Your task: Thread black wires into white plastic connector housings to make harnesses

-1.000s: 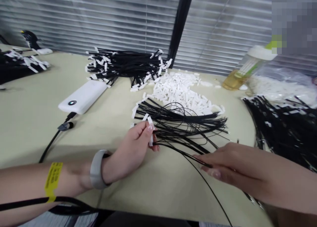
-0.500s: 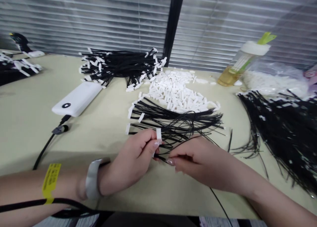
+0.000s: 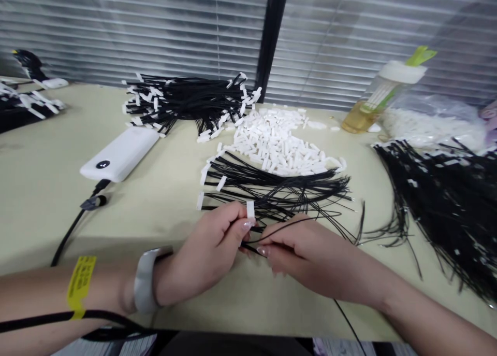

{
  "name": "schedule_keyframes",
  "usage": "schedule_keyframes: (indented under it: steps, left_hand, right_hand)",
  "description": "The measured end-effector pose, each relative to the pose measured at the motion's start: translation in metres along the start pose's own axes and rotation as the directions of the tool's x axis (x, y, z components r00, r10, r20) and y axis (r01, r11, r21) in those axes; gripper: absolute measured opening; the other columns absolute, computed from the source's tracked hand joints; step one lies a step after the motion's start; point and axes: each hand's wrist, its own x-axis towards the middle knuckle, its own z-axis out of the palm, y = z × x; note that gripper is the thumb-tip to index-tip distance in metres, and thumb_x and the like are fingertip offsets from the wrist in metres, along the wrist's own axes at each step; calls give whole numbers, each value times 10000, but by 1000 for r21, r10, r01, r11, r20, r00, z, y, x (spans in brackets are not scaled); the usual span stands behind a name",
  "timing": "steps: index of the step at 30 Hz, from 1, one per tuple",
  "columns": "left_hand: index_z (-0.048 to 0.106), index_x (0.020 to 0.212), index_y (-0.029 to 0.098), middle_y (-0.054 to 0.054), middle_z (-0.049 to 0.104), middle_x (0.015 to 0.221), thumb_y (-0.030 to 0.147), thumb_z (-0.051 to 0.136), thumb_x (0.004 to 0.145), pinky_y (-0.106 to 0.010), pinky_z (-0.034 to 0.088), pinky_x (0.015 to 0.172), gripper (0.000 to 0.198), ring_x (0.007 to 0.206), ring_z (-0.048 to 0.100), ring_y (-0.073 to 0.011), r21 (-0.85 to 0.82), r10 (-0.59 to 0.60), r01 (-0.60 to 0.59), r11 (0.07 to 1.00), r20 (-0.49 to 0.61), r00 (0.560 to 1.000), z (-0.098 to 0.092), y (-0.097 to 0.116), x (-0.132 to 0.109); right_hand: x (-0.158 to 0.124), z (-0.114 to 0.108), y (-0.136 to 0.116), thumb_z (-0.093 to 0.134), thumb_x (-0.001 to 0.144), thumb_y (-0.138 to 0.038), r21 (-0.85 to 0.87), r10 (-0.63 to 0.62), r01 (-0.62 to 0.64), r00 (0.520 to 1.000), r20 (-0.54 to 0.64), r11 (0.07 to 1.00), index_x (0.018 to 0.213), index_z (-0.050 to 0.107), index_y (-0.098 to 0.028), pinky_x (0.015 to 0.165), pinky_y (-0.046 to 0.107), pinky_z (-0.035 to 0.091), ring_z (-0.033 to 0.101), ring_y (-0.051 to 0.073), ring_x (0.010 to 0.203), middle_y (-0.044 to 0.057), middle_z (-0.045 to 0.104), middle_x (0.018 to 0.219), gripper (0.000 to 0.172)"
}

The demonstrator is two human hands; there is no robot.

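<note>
My left hand (image 3: 212, 252) is closed in a pinch on a small white connector housing (image 3: 250, 209), which sticks up above the thumb. Close beside it, my right hand (image 3: 310, 257) pinches a thin black wire (image 3: 251, 247) that runs between both hands. Another length of this wiring comes out below the right hand toward the table's front edge. Just beyond my hands lies a bundle of black wires (image 3: 272, 182), several with white housings on their left ends. The fingertips hide how wire and housing meet.
Loose white housings (image 3: 275, 143) are heaped behind the bundle. Finished-looking wire bundles (image 3: 186, 99) lie against the blinds, and more black wires (image 3: 442, 205) at right. A white power bank (image 3: 120, 154) with a cable is left; a bottle (image 3: 382, 97) and plastic bag (image 3: 435, 123) stand back right.
My right hand has shifted slightly left, closer to my left hand, still pinching the wire. My left hand keeps its pinch on the white housing almost unmoved.
</note>
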Motion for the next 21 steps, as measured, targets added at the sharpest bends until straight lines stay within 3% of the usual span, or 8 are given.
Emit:
schedule_keyframes:
  steps: [7,15,21]
  left_hand:
    - [400,643,195,36,448,610,230,349,861,-231,334,536,227,566,408,-113,-22,-1,0,1000,-20,1000,0,1,3]
    - [409,648,193,34,457,611,233,343,861,-230,340,540,226,570,417,-113,-28,-5,5,1000,0,1000,0,2,1]
    - [400,643,193,40,447,606,223,350,861,-222,336,537,226,566,408,-106,-29,-1,1,1000,7,1000,0,2,3]
  right_hand:
    - [0,4,-1,359,838,-127,12,-64,64,997,-48,998,677,488,-162,604,218,294,459,79,661,-26,560,713,209]
    - [0,7,0,338,857,-137,98,-14,15,1000,-17,995,614,464,-166,595,201,295,455,57,593,-60,530,589,275]
    - [1,6,-1,379,835,-169,-9,-26,26,997,-77,1000,632,459,-164,595,203,284,434,65,619,-48,528,632,218]
